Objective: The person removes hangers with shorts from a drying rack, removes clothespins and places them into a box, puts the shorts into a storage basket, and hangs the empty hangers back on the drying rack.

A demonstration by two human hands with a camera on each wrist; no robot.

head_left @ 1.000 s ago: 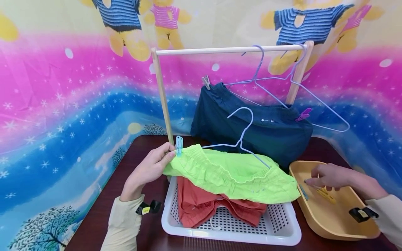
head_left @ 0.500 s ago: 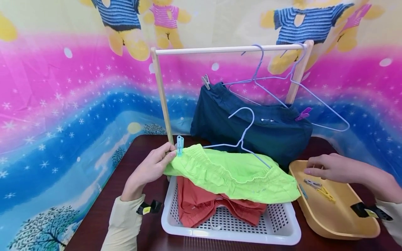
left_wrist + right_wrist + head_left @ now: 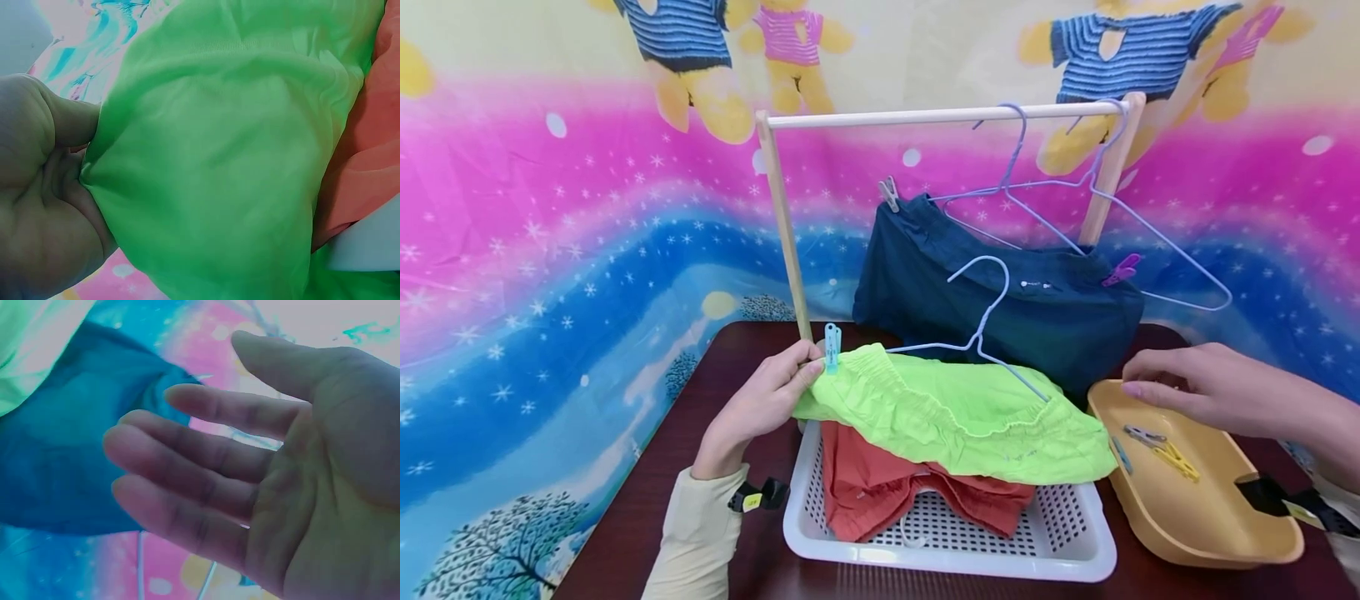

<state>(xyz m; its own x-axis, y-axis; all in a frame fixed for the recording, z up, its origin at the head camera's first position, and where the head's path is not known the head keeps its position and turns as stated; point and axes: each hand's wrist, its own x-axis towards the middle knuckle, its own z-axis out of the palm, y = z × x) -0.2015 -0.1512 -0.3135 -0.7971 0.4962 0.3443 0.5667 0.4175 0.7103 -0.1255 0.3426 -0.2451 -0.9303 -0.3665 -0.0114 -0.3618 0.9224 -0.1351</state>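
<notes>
My left hand (image 3: 763, 396) pinches the left end of the lime-green shorts (image 3: 925, 417), as the left wrist view also shows. Beside its fingertips, a light blue clothespin (image 3: 832, 348) stands on the waistband. A lilac wire hanger (image 3: 982, 325) sticks up out of the waist opening, its lower part hidden by cloth. My right hand (image 3: 1206, 387) hovers over the back of the tan tray (image 3: 1232, 525), holding nothing. In the right wrist view its fingers are loosely extended. A grey clothespin (image 3: 1145, 435), a yellow one (image 3: 1176, 461) and a blue one (image 3: 1122, 455) lie in the tray.
Under the green shorts, red shorts (image 3: 861, 492) lie in a white basket (image 3: 955, 565). Behind, navy shorts (image 3: 1000, 308) hang on a wooden rack (image 3: 880, 119), with a grey and a purple clothespin at the waist. A bare hanger (image 3: 1180, 254) hangs at the right.
My right hand has risen from inside the tray and moved slightly back, uncovering the grey clothespin. The left hand keeps its hold on the green shorts.
</notes>
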